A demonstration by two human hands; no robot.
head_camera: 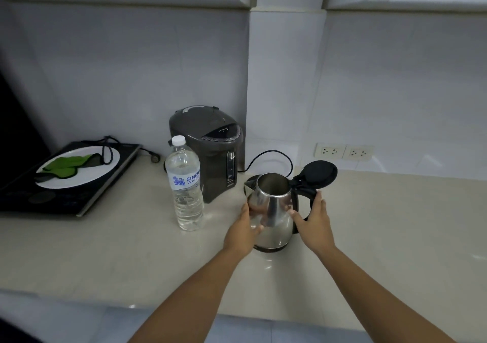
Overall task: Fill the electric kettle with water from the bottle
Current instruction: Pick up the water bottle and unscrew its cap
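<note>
- Your left hand (243,230) rests flat against the near-left side of the steel kettle (271,211), fingers loosely spread over the wall rather than clamped; it looks like a steadying hold, so the body does not slide on the smooth counter (382,224).
- Your right hand (315,224) sits at the black handle (303,197), fingers extended and partly open along it; you cannot tell whether they truly grip it or only touch.
- The kettle stands upright on the counter with its lid (320,172) swung fully back, so the mouth is open and, by my reading, ready for pouring.
- The water bottle (185,184) stands upright just left of the kettle, white cap (178,140) on, near your left hand but apart from it. It looks nearly full.
- Behind them the dark hot-water dispenser (208,153) stays clear of the work.
- Nothing has been poured, I judge; uncapping the bottle seems the next need.
</note>
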